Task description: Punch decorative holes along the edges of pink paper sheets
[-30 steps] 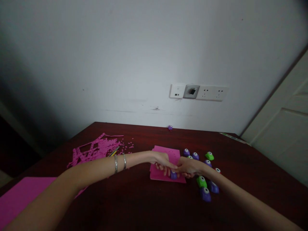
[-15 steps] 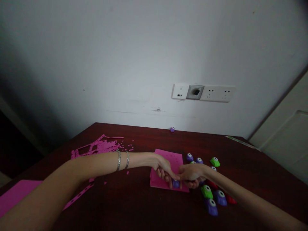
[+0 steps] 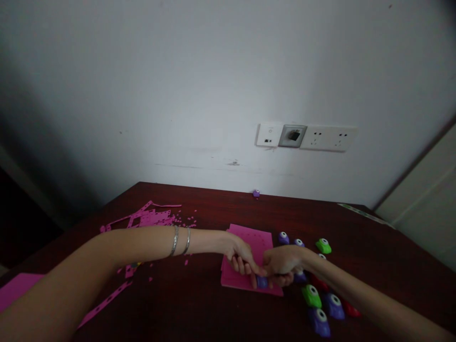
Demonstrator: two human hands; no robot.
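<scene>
Both my hands meet over a stack of pink foam sheets (image 3: 249, 240) on the dark red table (image 3: 199, 304). My left hand (image 3: 240, 256), with two silver bangles on its wrist, has its fingers curled down onto a small purple craft punch (image 3: 262, 282) at the sheets' near edge. My right hand (image 3: 281, 263) is closed round the same punch from the right. Most of the punch is hidden under the fingers.
Several purple, green and red punches (image 3: 311, 294) lie right of the sheets. Pink punched strips and scraps (image 3: 149, 217) lie at the left, a pink sheet (image 3: 17, 292) at the near left corner. One purple punch (image 3: 256, 193) sits by the wall.
The view has tilted, so hands and sheets sit lower and further right in frame. Both hands stay clasped on the purple punch over the pink sheets.
</scene>
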